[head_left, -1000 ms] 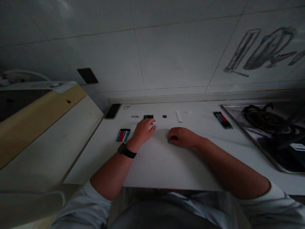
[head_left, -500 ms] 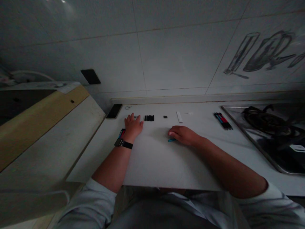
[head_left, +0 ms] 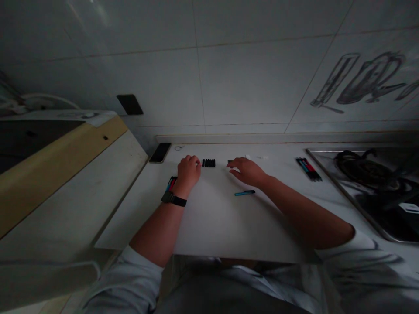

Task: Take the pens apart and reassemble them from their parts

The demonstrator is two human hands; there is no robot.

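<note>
My left hand (head_left: 189,172), with a dark watch on its wrist, rests on the white counter with fingers curled together; any object in them is hidden. Just right of its fingertips lies a row of several short black cylinders (head_left: 208,163). My right hand (head_left: 246,169) reaches over the counter, thumb and fingers apart, beside a small dark square (head_left: 229,162) that it partly covers. Below that hand lies a blue pen body (head_left: 244,192) with a black end, touched by neither hand. A white strip (head_left: 248,156) shows only its tip behind my right hand.
Several pens (head_left: 171,183) lie by my left wrist, and another group of pens (head_left: 308,169) lies near the stove (head_left: 369,183) at right. A phone (head_left: 160,152) and a small ring (head_left: 178,148) are at the back left. The tiled wall (head_left: 242,87) closes off the back.
My right hand has let go of the blue pen body and moved up toward the dark square. My left hand's spread fingers have curled in; the coiled springs near them are now out of sight.
</note>
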